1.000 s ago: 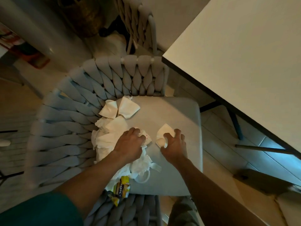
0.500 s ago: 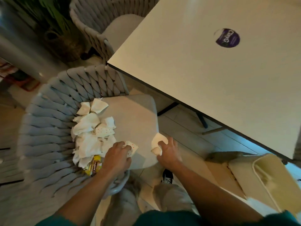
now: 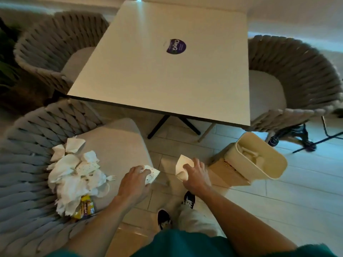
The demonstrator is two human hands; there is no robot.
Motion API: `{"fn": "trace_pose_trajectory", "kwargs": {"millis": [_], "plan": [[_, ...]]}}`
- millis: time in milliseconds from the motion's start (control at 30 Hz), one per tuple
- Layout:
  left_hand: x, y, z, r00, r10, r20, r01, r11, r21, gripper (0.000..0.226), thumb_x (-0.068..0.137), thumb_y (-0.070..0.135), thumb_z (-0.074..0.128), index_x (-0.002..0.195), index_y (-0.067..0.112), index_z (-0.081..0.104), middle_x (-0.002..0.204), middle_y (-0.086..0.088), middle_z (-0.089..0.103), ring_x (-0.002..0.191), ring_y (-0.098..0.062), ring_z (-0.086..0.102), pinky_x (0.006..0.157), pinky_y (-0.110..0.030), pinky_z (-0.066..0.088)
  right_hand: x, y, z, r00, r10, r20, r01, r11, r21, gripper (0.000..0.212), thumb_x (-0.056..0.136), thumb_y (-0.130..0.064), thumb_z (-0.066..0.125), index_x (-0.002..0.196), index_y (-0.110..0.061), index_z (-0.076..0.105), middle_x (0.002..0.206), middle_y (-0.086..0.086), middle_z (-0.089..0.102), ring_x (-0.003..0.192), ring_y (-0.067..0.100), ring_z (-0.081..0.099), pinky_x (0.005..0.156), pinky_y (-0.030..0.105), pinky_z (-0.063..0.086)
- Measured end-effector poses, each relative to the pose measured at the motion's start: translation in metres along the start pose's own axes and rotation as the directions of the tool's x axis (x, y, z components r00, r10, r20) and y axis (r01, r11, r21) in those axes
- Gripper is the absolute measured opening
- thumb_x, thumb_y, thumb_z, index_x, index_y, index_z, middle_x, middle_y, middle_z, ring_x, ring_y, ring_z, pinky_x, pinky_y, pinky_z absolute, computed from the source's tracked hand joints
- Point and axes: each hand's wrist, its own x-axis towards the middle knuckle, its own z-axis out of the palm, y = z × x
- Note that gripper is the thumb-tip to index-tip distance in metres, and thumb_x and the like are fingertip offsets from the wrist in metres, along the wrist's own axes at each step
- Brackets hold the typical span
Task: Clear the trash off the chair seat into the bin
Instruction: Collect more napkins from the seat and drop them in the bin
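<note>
On the chair seat (image 3: 118, 143), crumpled white napkins (image 3: 74, 175) lie heaped.

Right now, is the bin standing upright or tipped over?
Tipped. The bin leans on a cardboard box, its open mouth angled toward the table, with some pale trash visible inside.

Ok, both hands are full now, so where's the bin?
In the head view the cream bin stands on the floor at right, beyond the right hand, just below the table's near right corner.
</note>
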Motion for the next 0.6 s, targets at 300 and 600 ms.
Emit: {"fn": "trace_pose_trajectory", "kwargs": {"millis": [300,600], "plan": [[0.034,0.107,0.012,0.981,0.186,0.059,-0.191,0.976,0.1,0.052,0.086,0.037,0.054,0.136,0.029,0.047,0.148,0.003,0.038,0.132,-0.017,0.035,0.104,-0.03,0.037,-0.04,0.108,-0.02,0.967,0.245,-0.076,-0.234,0.964,0.126,0.052,0.084,-0.032,0.065,0.133,-0.027,0.048,0.146,0.009,0.026,0.13,0.031,0.031,0.102,0.042,0.038],[0.101,0.263,0.02,0.955,0.287,0.069,-0.292,0.953,0.075,0.052,0.085,0.035,0.056,0.135,0.027,0.048,0.146,0.003,0.04,0.132,-0.016,0.034,0.103,-0.034,0.04,-0.032,0.254,-0.075,0.92,0.368,-0.135,-0.34,0.921,0.192,0.052,0.082,-0.03,0.066,0.131,-0.024,0.05,0.148,0.013,0.024,0.128,0.034,0.033,0.103,0.043,0.039]]}}
